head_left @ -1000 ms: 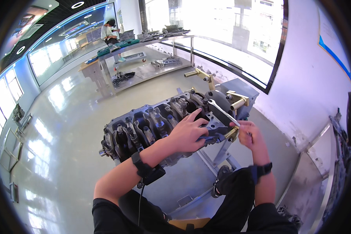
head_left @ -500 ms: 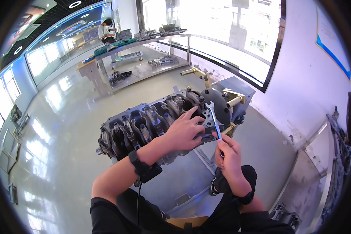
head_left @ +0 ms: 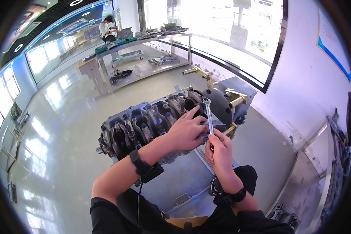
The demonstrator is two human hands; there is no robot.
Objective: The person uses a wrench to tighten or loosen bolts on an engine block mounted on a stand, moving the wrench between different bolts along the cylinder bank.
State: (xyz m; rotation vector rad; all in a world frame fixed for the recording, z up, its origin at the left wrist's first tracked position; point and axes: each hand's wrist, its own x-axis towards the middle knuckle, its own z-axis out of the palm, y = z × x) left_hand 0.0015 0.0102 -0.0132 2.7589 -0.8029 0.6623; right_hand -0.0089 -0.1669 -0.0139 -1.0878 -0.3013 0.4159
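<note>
Engine block (head_left: 138, 134) sits on a metal stand (head_left: 238, 86) in front of the person. The left hand (head_left: 187, 132) lies loosely spread over it, toward its right end; the right hand (head_left: 220, 150) grasps a wrench (head_left: 210, 119), its upper head just beside a bolt (head_left: 204, 98).

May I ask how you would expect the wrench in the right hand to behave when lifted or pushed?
The wrench looks like solid, shiny metal, so it is probably stiff and fairly heavy for its slim shape. Its smooth finish may let it slide easily if pushed. Its flared open end makes it unlikely to roll far.
</note>
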